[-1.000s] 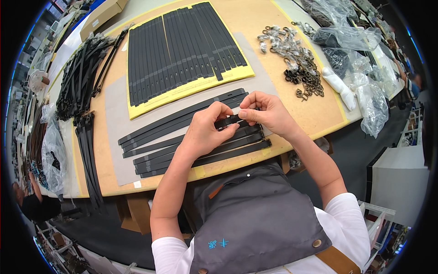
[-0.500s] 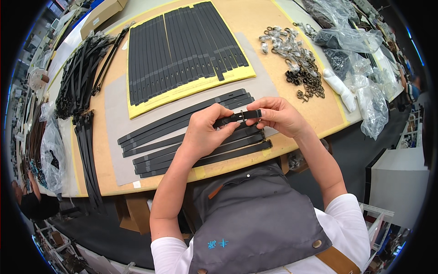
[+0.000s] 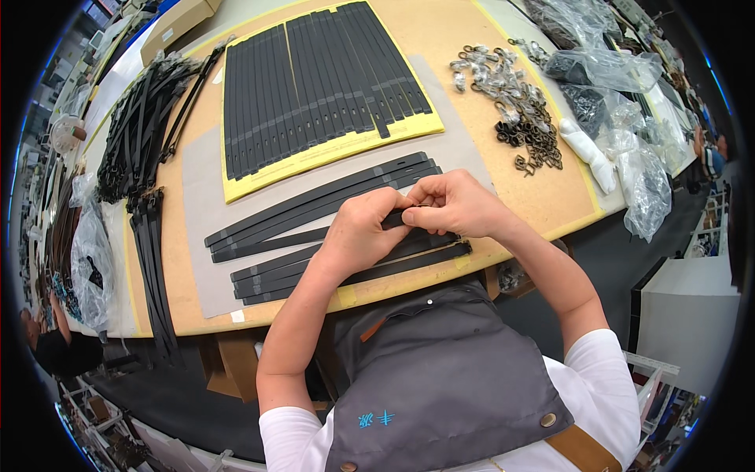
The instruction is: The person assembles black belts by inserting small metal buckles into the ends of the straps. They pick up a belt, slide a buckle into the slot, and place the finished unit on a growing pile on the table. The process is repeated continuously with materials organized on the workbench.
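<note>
Both hands work close together over the near right part of the table. My left hand pinches a black strap between thumb and fingers. My right hand is closed on the end of the same strap, thumb and fingertips meeting right beside the left hand's. The fingers hide most of that end and the buckle on it. Beneath and around the hands lie several flat black straps, side by side on a grey mat.
Beyond the mat, a yellow board bears a row of black straps. Metal hooks, some wrapped in plastic, are heaped to the right, near plastic bags. Bundled straps lie at left; others hang over the edge.
My right hand has moved left against the left hand, its fingers curling in. The buckle and strap end, visible between the hands before, are now covered by fingers.
</note>
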Tool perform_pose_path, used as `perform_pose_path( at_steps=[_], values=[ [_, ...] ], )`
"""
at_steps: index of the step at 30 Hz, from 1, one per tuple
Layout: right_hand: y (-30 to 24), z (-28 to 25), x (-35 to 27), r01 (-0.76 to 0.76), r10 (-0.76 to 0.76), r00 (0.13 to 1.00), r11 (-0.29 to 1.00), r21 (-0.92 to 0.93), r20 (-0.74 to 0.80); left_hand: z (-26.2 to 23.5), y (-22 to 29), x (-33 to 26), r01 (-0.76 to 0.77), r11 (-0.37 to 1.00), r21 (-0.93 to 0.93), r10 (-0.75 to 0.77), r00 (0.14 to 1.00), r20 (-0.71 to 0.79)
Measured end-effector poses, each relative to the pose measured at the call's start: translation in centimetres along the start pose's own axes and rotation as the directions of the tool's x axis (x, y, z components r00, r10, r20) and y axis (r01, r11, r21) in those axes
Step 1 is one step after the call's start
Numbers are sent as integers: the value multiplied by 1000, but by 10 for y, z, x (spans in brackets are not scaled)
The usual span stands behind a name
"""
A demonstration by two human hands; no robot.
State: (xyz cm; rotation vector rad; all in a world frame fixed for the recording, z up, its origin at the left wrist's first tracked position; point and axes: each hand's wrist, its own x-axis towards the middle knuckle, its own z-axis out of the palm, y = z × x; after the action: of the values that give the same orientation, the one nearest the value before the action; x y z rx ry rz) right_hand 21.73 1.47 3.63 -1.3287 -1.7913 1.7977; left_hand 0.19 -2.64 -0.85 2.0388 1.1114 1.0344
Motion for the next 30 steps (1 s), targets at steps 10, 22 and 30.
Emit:
perform_pose_path(
  at_steps=[10, 22, 30],
  values=[
    [15, -11, 7, -15, 13, 1000, 994, 108, 26, -2, 3, 4, 75, 997, -31, -74, 996, 40],
    [10, -14, 5, -17, 7, 997, 990, 143, 75, -5, 4, 4, 133, 983, -127, -123, 989, 85],
    [9, -14, 5, -30, 20, 997, 991, 130, 79, -7, 5, 4, 137, 983, -120, -126, 987, 95]
  ],
)
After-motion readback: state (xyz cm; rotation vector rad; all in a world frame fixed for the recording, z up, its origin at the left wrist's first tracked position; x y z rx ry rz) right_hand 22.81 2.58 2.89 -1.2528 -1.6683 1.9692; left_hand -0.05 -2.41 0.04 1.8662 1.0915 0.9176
